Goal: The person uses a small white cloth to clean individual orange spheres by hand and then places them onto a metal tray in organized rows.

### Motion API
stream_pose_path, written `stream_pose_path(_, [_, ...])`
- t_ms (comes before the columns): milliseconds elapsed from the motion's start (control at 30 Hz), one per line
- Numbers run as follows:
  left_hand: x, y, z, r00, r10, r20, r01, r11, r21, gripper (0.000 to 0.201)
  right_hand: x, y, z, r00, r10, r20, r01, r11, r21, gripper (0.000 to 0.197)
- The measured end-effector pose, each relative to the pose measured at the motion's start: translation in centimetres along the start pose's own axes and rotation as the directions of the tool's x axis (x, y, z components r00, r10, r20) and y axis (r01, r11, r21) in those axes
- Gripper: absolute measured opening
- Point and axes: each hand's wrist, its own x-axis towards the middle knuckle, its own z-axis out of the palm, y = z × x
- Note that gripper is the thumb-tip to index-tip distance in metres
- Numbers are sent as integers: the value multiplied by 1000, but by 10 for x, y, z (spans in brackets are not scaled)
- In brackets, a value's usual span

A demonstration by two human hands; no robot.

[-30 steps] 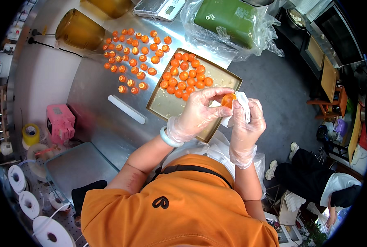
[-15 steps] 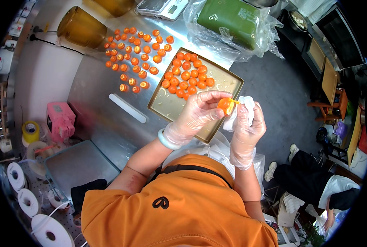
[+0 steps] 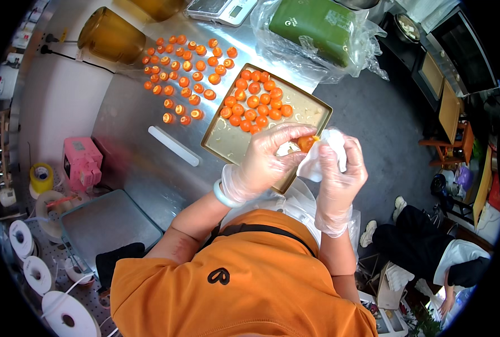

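Observation:
My left hand (image 3: 269, 154), in a clear plastic glove, pinches a small glossy orange ball (image 3: 306, 144) between thumb and fingers. Its pale yellow tip points toward my right hand; whether it is a yolk or a fruit I cannot tell. A crumpled white tissue (image 3: 315, 163) is held in my gloved right hand (image 3: 342, 174), right up against the ball. Beneath both hands lies a shallow gold tray (image 3: 219, 146) with many similar orange balls (image 3: 253, 102) grouped in its far part and wet pale bits on its bottom.
Rows of orange pieces with pale tops (image 3: 183, 82) stand on the steel table (image 3: 132, 112) left of the tray. A white bar (image 3: 174, 146) lies nearby. Farther off are a digital scale (image 3: 222, 10) and a plastic-wrapped green package (image 3: 311, 28). Another person (image 3: 424, 241) is at lower right.
The orange ball has turned in my left fingers, so less of its pale side shows. My right hand has shifted slightly right, with the tissue spread more beside the ball.

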Motion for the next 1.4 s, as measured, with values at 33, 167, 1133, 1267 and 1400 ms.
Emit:
stream_pose_path(33, [1, 2, 0, 999, 39, 4, -40, 999, 29, 36, -2, -1, 1, 1000, 16, 23, -16, 1000, -20, 17])
stream_pose_path(167, [0, 7, -2, 996, -19, 85, 21, 1000, -15, 38, -5, 0, 0, 997, 75, 3, -75, 997, 20, 13])
stream_pose_path(1133, [-9, 10, -4, 913, -383, 142, 398, 759, -515, 38, 1, 10, -15, 951, 262, 165, -309, 804, 508, 26])
stream_pose_path(1267, [-9, 10, -3, 953, -281, 111, 301, 856, -421, 39, 0, 2, -9, 977, 110, 185, -162, 941, 296, 31])
stream_pose_path(1400, [-13, 12, -4, 944, -309, 119, 329, 830, -451, 41, 0, 2, -12, 967, -98, 235, 109, 993, -37, 32])
